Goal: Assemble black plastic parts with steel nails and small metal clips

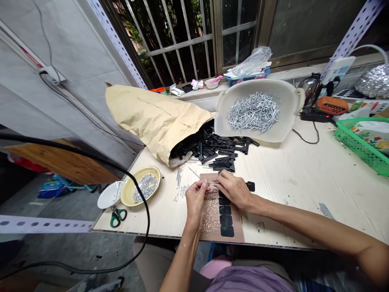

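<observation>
Over the brown board point(209, 227) my two hands meet with fingertips close together. My left hand point(196, 198) pinches at the tip of a thin metal pin point(213, 182); anything small between its fingers is hidden. My right hand point(235, 190) is closed around a black plastic part point(251, 186), whose square end sticks out on the right and whose pin points left. Below my right hand, a column of black square pieces point(225, 220) lies on the board. Small pale bits are scattered beside them. Loose pins and small metal rings point(184, 190) lie left of my left hand.
A paper sack point(158, 117) spills black plastic parts point(223, 152) behind the board. A white basin point(288, 109) holds many metal pins. At left are a yellow bowl point(125, 194) of small metal pieces, green-handled scissors point(117, 217) and a black cable point(147, 207) in the foreground. A green basket point(358, 148) stands right.
</observation>
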A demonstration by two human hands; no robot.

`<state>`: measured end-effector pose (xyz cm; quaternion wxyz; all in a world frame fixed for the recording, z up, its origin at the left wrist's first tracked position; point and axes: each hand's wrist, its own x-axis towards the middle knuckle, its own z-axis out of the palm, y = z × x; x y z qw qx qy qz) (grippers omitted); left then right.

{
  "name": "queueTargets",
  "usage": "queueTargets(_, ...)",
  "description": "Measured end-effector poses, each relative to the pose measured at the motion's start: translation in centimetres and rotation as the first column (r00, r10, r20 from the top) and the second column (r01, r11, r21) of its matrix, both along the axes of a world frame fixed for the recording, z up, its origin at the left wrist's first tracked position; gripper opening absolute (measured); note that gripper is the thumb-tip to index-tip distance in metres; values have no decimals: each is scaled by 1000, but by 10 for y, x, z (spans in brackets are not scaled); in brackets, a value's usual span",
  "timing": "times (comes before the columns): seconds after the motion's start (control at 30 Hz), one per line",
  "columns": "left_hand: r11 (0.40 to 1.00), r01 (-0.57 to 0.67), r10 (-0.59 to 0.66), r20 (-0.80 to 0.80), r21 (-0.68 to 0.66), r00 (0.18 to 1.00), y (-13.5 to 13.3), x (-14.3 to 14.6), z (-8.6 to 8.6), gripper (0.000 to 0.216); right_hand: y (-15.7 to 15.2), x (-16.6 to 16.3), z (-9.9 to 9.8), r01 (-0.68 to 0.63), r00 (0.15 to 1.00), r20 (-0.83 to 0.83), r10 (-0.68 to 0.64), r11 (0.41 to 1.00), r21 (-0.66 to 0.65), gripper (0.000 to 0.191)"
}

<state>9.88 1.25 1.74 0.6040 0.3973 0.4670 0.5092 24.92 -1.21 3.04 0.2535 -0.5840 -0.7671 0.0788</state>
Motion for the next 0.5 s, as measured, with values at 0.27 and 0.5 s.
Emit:
queueTargets(0.27, 1000, -7, 8, 34, -17, 999, -1, 1, 2, 30, 5, 1, -2, -72, 980, -192, 56, 995, -75, 24)
queueTargets(0.5, 1000, -27, 27, 37, -15, 999, -1, 2, 4, 30, -1, 3, 3, -48, 993, -104, 49, 999, 11, 22)
